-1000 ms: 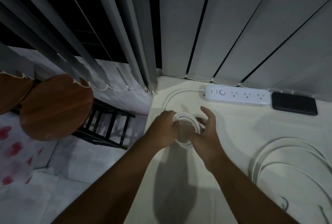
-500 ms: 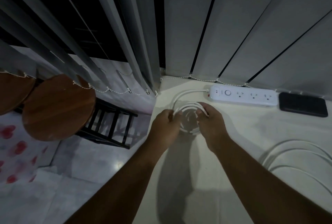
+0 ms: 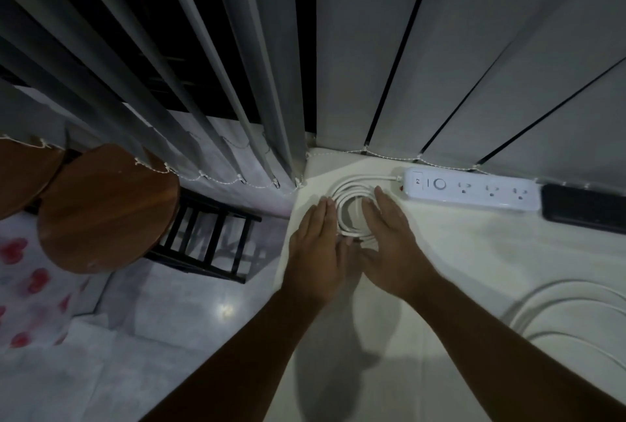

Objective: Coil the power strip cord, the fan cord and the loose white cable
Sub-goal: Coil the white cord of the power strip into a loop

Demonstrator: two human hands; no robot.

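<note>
Two bare forearms rise from the bottom edge of the frame over a pale cream desk (image 3: 457,269) that fills the lower right, its surface smooth and dimly lit. At the right edge, low in the frame, loose loops of white cable (image 3: 555,316) lie spread on that desk, well apart from the hands. Lower left, beyond the desk's edge, is a glossy pale tiled floor (image 3: 189,326) with a white cloth printed with red hearts (image 3: 30,289) at the far left. Above it stand two round brown wooden stools (image 3: 105,208) on black slatted frames.

Near the middle, the left hand (image 3: 316,248) and the right hand (image 3: 393,245) lie flat with fingers straight and together, gripping nothing, one on each side of the coiled white power strip cord (image 3: 352,204); the fingers' inner edges touch or nearly touch the coil. The coil rests on the desk in several round turns, its end running up right into the white rectangular power strip (image 3: 474,189). Just right of the strip lies a flat black rectangular device (image 3: 582,210). Behind everything hang grey vertical blind slats (image 3: 423,49) linked by a beaded chain
</note>
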